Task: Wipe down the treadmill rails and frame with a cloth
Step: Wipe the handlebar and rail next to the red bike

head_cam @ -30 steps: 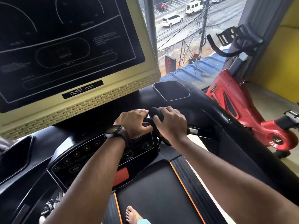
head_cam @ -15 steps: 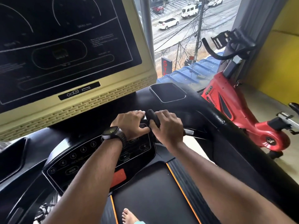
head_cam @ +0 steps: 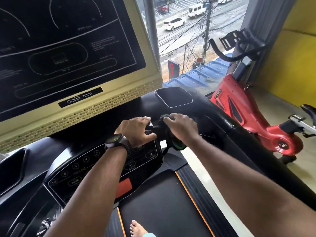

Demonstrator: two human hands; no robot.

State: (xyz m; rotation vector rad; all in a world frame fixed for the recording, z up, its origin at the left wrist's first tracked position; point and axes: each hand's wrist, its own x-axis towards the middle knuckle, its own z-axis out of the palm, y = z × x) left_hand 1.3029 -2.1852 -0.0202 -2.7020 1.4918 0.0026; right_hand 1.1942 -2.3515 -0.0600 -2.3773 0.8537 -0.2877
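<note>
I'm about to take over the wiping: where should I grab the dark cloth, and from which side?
Take the cloth by its loose tail, hanging below the right hand, from underneath on the belt side. The rest is bunched in that hand's grip, so probably only the tail is free.

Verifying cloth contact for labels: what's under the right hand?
A dark cloth, bunched, shows past the right hand's fingertips and hangs below the palm. Whatever treadmill part it rubs is hidden by hand and cloth.
</note>
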